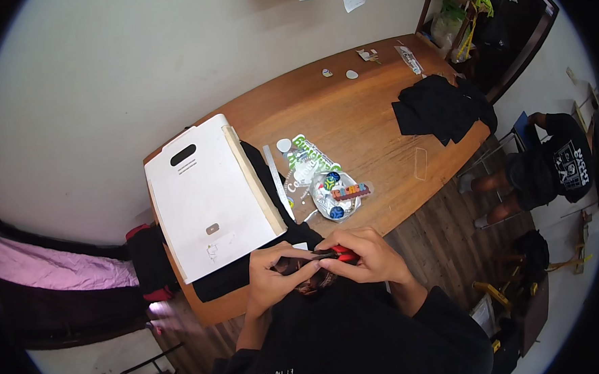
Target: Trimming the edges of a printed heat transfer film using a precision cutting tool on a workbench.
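In my right hand is a small red-handled cutting tool, its dark jaws pointing left; whether it is scissors or snips is not clear. Thumb and fingers of my left hand pinch a dark, brownish printed piece close to the tool's tip. Both hands meet just in front of my body, at the table's near edge. Fingers hide much of the piece and the exact spot where the tool touches it.
A large white panel with an oval slot lies over black cloth on the wooden table. Beside it are a ruler, a green-and-white sticker sheet and a clear bag of stickers. Black clothing lies farther right; a person stands beyond.
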Motion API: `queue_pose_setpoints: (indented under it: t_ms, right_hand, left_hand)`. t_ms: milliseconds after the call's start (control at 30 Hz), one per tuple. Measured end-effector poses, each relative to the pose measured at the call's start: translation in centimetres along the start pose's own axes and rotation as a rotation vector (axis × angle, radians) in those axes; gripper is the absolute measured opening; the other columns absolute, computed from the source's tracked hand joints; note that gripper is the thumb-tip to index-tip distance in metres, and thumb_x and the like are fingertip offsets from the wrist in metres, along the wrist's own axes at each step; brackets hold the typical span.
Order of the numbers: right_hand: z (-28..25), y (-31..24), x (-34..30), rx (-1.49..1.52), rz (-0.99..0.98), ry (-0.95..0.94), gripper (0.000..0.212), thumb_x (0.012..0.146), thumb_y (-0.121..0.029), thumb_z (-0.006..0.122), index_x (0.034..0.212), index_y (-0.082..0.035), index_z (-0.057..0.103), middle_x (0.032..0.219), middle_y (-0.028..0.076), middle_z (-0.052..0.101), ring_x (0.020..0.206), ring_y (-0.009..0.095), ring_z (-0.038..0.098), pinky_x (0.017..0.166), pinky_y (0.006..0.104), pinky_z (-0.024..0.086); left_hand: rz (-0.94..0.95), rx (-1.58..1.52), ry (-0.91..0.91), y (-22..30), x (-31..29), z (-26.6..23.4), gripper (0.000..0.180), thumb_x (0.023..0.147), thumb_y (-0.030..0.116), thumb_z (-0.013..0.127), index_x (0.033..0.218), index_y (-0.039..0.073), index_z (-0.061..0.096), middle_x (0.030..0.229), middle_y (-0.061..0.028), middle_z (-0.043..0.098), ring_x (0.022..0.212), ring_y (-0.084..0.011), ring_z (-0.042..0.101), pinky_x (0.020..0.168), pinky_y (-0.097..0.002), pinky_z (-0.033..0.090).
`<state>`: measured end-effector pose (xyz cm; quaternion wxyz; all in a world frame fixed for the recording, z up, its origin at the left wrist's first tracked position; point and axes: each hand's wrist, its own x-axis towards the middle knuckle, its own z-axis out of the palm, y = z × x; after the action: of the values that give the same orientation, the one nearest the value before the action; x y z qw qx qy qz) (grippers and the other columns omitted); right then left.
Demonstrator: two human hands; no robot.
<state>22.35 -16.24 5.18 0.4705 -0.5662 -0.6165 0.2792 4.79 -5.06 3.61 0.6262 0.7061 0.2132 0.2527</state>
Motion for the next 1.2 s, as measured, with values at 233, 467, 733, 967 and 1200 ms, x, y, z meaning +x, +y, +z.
queue_pose_setpoints:
  t_ms: [233, 467, 733, 967, 1200]
  right_hand:
    - [0.04, -0.24, -0.05, -0.021, 0.023, 0.001, 0.021, 0.080, -0.013, 0.068, 0.094, 0.002, 0.062, 0.079, 0.014, 0.065, 0.068, 0.027, 0.065, 0.061, 0.0316, 0.049]
    - [0.16, -0.19, -0.01, -0.028, -0.044, 0.049, 0.023, 0.082, -0.020, 0.068, 0.090, 0.000, 0.061, 0.067, 0.012, 0.060, 0.055, 0.025, 0.060, 0.050, 0.0322, 0.043]
    - [-0.23, -0.18, -0.21, -0.057, 0.024, -0.021, 0.021, 0.080, -0.015, 0.068, 0.093, 0.001, 0.062, 0.078, 0.014, 0.065, 0.069, 0.028, 0.066, 0.060, 0.0319, 0.050]
    - [-0.30, -0.33, -0.22, -0.047, 0.037, -0.020, 0.020, 0.080, -0.014, 0.067, 0.092, 0.001, 0.062, 0.077, 0.014, 0.065, 0.067, 0.028, 0.066, 0.059, 0.0320, 0.049]
    - [-0.22, -0.17, -0.05, -0.055, 0.023, -0.004, 0.019, 0.081, -0.014, 0.067, 0.091, 0.001, 0.062, 0.076, 0.014, 0.065, 0.065, 0.027, 0.065, 0.057, 0.0319, 0.048]
  left_hand:
    - [0.004, 0.006, 0.015, 0.20, -0.07, 0.31, 0.015, 0.071, 0.004, 0.077, 0.085, 0.002, 0.073, 0.065, -0.0024, 0.061, 0.054, -0.0034, 0.049, 0.048, -0.0175, 0.031]
    - [0.007, 0.030, 0.036, -0.40, -0.30, 0.39, 0.016, 0.070, 0.005, 0.077, 0.085, 0.002, 0.072, 0.065, -0.0028, 0.061, 0.054, -0.0038, 0.049, 0.047, -0.0179, 0.031]
    - [-0.024, 0.043, 0.034, -0.37, -0.22, 0.48, 0.016, 0.070, 0.005, 0.078, 0.084, 0.003, 0.073, 0.062, -0.0013, 0.058, 0.051, -0.0033, 0.045, 0.045, -0.0189, 0.027]
    - [-0.007, 0.043, 0.036, -0.26, -0.14, 0.50, 0.015, 0.070, 0.005, 0.078, 0.084, 0.003, 0.073, 0.061, -0.0007, 0.058, 0.051, -0.0031, 0.044, 0.045, -0.0189, 0.026]
    - [-0.022, -0.006, 0.058, -0.43, -0.04, 0.73, 0.014, 0.070, 0.005, 0.077, 0.084, 0.003, 0.073, 0.063, -0.0005, 0.059, 0.051, -0.0022, 0.044, 0.045, -0.0182, 0.026]
